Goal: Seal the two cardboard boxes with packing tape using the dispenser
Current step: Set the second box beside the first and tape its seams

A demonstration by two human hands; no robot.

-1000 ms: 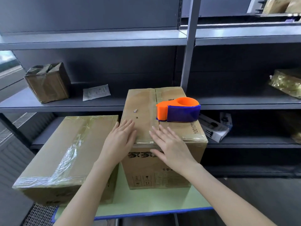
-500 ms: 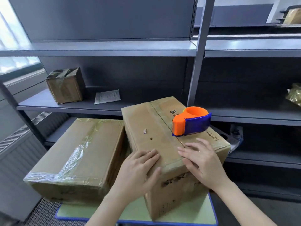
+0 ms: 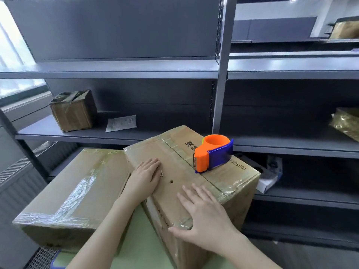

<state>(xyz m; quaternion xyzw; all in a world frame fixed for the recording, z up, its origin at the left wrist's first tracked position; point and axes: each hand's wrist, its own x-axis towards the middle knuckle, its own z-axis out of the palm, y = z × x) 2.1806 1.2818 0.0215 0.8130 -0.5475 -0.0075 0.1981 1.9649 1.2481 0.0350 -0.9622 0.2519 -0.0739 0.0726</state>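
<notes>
Two cardboard boxes stand on a green table top. The left box (image 3: pixel 64 193) carries clear tape across its top. The right box (image 3: pixel 186 171) sits turned at an angle, one corner toward me, with tape along its centre seam. An orange and blue tape dispenser (image 3: pixel 212 153) rests on its far right top. My left hand (image 3: pixel 146 176) lies flat on that box's top near the left edge. My right hand (image 3: pixel 204 216) presses flat on the near top edge, thumb over the front face.
The green table top (image 3: pixel 136 255) has a blue rim. Grey metal shelving (image 3: pixel 221 74) stands behind, holding a small taped box (image 3: pixel 74 110), a paper sheet (image 3: pixel 121 123), a gold-wrapped parcel (image 3: pixel 346 123) and a white carton (image 3: pixel 269 179) lower right. A radiator grille (image 3: pixel 17 171) runs along the left.
The right box has rotated further with both hands on it, its corner now toward me. My left hand slid up onto the top; my right hand moved to the near edge.
</notes>
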